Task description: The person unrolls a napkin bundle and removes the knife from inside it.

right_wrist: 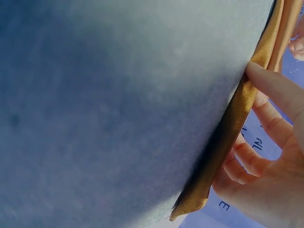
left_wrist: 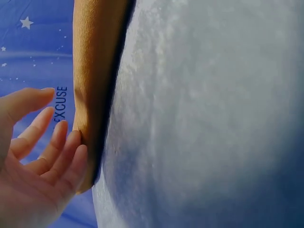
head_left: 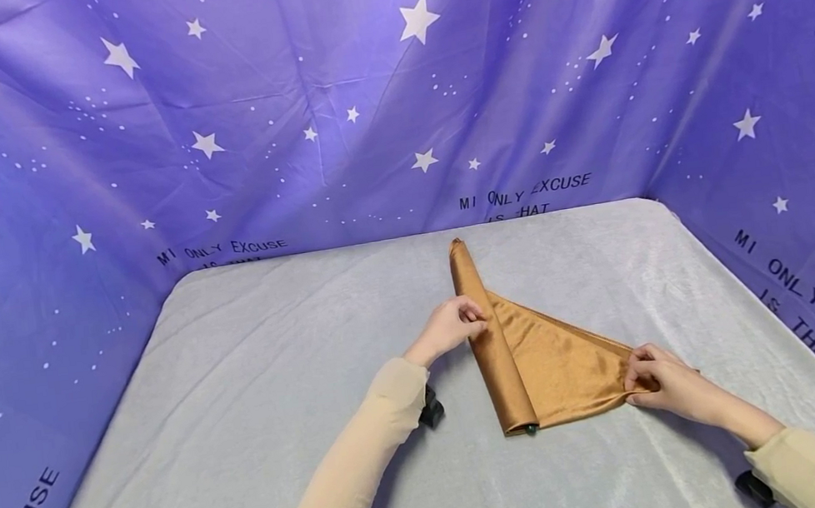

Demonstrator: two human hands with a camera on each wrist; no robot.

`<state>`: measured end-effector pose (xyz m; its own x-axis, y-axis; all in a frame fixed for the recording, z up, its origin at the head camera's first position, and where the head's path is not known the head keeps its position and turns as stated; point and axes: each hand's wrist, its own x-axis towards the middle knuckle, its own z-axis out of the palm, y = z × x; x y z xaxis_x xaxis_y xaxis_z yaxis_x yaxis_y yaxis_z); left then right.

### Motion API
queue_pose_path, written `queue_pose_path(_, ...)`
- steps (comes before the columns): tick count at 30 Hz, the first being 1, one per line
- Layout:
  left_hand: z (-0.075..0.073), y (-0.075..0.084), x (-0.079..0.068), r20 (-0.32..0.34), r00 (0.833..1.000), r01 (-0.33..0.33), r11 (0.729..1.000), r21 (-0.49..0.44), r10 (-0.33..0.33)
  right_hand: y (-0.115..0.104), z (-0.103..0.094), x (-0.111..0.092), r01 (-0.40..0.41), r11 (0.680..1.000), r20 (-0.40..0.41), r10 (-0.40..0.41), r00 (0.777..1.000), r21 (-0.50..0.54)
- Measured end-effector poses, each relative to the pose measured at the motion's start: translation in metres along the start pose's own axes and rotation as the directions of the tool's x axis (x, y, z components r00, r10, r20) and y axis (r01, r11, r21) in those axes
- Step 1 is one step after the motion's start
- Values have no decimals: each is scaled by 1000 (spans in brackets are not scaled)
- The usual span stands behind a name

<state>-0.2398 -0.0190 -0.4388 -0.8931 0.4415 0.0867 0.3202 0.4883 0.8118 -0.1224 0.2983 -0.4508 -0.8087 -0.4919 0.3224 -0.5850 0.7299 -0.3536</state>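
At lower right, the right hand (head_left: 670, 383) pinches glossy golden-brown cloth (head_left: 564, 366); mid-frame, the left hand (head_left: 448, 329) (half-open, relaxed) touches its long roll (head_left: 499, 371).

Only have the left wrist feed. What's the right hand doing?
Observer: Right hand pinches the loose side of the gold-brown cloth.
Operator: Cloth rolled all the way?
Observer: No, a loose flap spreads from the roll toward the right hand.
Operator: Anything at the roll's near end?
Observer: A small dark-green thing shows there; too small to tell what.
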Motion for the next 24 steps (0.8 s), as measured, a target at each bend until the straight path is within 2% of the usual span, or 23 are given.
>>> queue_pose_path(9, 7, 5, 5, 12, 996, -93, 995, 20, 93, 1, 1, -1, -10, 1000, 8, 10, 1000, 4)
queue_pose_path(18, 14, 2, 8, 86, 989, -128, 983, 130, 118, 0, 0, -1, -18, 1000, 17, 18, 1000, 0)
queue_pose_path(24, 16, 3, 8, 109, 985, -156, 967, 199, 137, -1, -1, 0, -16, 1000, 10, 16, 1000, 3)
